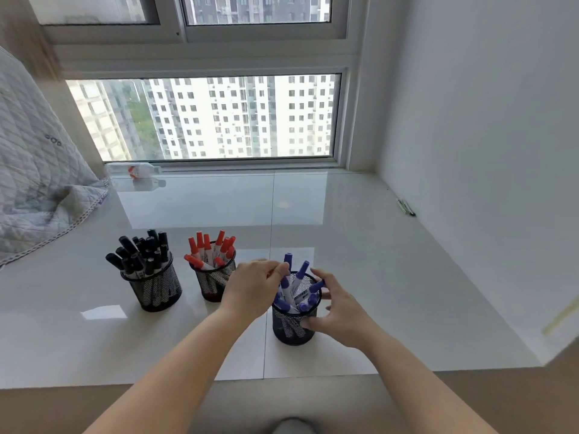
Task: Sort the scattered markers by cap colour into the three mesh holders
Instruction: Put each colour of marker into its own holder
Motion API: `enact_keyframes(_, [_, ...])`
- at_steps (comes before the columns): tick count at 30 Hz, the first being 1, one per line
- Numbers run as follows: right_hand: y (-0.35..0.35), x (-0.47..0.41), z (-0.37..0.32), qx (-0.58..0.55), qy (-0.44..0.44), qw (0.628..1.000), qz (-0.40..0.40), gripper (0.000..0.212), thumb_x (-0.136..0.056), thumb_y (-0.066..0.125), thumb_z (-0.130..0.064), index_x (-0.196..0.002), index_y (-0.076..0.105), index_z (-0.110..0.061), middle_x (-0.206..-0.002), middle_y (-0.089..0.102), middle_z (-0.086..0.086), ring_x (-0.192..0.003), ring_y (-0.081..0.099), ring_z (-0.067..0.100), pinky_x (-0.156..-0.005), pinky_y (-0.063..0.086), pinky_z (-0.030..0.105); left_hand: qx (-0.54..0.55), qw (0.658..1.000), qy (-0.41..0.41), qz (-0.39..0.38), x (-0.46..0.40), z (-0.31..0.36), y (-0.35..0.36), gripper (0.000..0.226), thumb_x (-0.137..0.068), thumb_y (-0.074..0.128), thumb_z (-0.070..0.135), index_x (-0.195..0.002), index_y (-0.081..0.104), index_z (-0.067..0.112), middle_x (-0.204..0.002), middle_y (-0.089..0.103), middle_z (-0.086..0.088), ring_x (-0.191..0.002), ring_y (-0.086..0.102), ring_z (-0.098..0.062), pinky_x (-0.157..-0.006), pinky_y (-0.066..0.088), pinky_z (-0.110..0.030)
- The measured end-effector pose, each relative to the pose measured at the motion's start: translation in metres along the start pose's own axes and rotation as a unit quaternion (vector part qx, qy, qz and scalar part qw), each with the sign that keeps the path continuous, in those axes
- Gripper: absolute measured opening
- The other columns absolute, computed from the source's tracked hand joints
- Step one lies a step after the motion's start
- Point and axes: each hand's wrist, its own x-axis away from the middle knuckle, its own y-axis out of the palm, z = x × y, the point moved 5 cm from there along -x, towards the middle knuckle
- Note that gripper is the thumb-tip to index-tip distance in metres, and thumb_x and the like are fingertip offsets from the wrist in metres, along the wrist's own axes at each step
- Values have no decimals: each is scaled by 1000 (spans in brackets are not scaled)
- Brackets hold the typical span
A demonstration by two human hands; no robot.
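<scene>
White sill (391, 277): both hands (250, 289) at blue-marker holder (293, 327).

Glossy white tiled sill platform (360, 245), thin grout lines crossing it, strong daylight glare and a window reflection on the surface. Behind it a white-framed sliding window (200, 119), with a second row of panes (257, 9) above. Outside: pale high-rise apartment blocks (238, 117), some green trees lower left. Plain white wall (485, 104) on the right, meeting the platform at a clean corner. Grey quilted blanket (28, 158) draped over the platform's left edge. Clear plastic bottle with a red-and-white label (133, 170) lying on its side at the window base. Small dark thin items (406, 207) by the right wall, too small to identify. Beige floor (62, 408) below the platform's front edge.
</scene>
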Motion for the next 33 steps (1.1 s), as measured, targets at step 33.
enact_keyframes(33, [59,-47,20,-74,72,976,191,66,-57,76,-41,-106,32,-45,-95,51,-34,-89,54,3,-73,37,21,-211,972,-102,-16,69,-141,44,56,-84,38,60,-134,40,37,-143,38,6,-132,29,-18,-111,18,-38])
